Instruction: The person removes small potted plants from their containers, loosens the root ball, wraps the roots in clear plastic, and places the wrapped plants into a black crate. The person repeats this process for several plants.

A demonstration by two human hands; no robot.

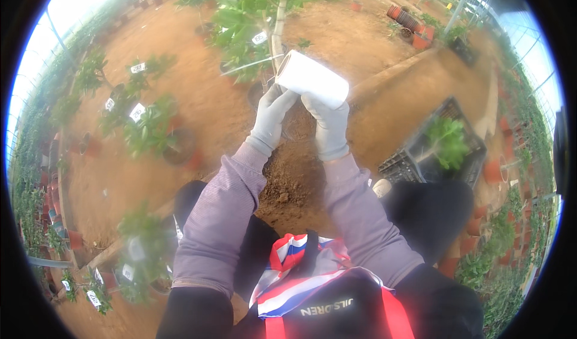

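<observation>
Reddish-brown soil [198,98] spreads out all around you, inside what looks like a greenhouse with bright translucent walls curving along the rim of the view. Your left hand [271,118] and your right hand [328,125], both in grey gloves, rise side by side in front of you, and between them you hold a white roll [313,79] of wrapping material. The roll lies tilted, its open end toward the upper left, resting on top of your fingertips. Your left fingers press up against its near end, and your right fingers are closed up against its underside; both hands grip it together.

Just behind the roll stands a pale, slim trunk [278,26] of a leafy young tree [243,14], with a small white tag [259,37] hanging among its leaves. To your left, potted plants [150,125] carry small white rectangular labels [137,111] at leaf height, and more white labels show in the blurred plants at the lower left. To your right a black plastic crate [421,158] holds a green seedling [448,140]. Stacked terracotta-coloured pots [404,17] lie far off at the upper right. Below your lilac sleeves [222,225] hangs a red, white and blue striped bag [300,273].
</observation>
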